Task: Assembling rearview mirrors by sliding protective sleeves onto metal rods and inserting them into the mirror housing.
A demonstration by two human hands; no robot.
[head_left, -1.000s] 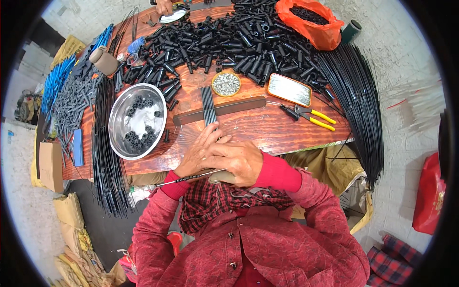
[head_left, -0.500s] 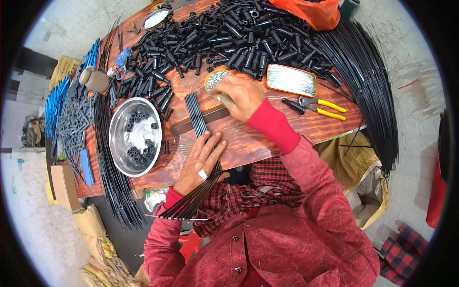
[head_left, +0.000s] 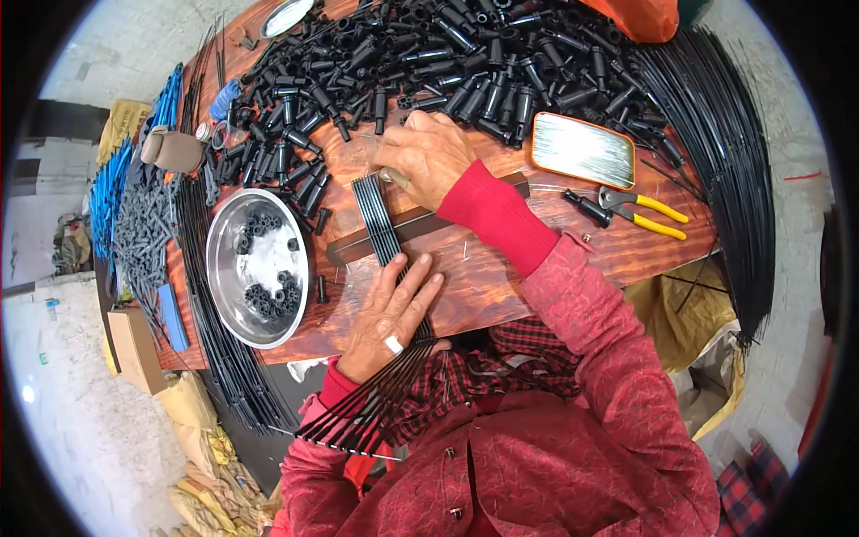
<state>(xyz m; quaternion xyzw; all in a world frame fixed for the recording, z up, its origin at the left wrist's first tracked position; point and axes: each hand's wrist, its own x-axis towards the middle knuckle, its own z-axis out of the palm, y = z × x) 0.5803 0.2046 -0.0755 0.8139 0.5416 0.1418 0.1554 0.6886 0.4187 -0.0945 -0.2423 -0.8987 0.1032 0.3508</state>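
My left hand (head_left: 394,318) lies over a row of thin black rods (head_left: 378,215), fingers stretched along them and thumb on their other side. Side by side, the rods cross a dark bar (head_left: 358,246) on the table, and below the hand they fan out over my left forearm. A thin pale rod (head_left: 376,455) crosses their lower ends. My right hand (head_left: 429,157) is closed just right of the rods' upper ends. Something pale and small shows at its fingertips; its kind cannot be made out.
A steel bowl (head_left: 215,268) of short black pieces stands left. Black tubular handles (head_left: 429,67) are heaped at the back. To the right are a tray of thin metal pins (head_left: 583,150), yellow-handled pliers (head_left: 653,215) and long black rods (head_left: 738,179). Grey parts (head_left: 143,224) lie far left.
My right hand has moved from over the round tin of small metal bits to the rods' upper ends, and now hides the tin. My left hand stays on the rods. The view has shifted slightly.
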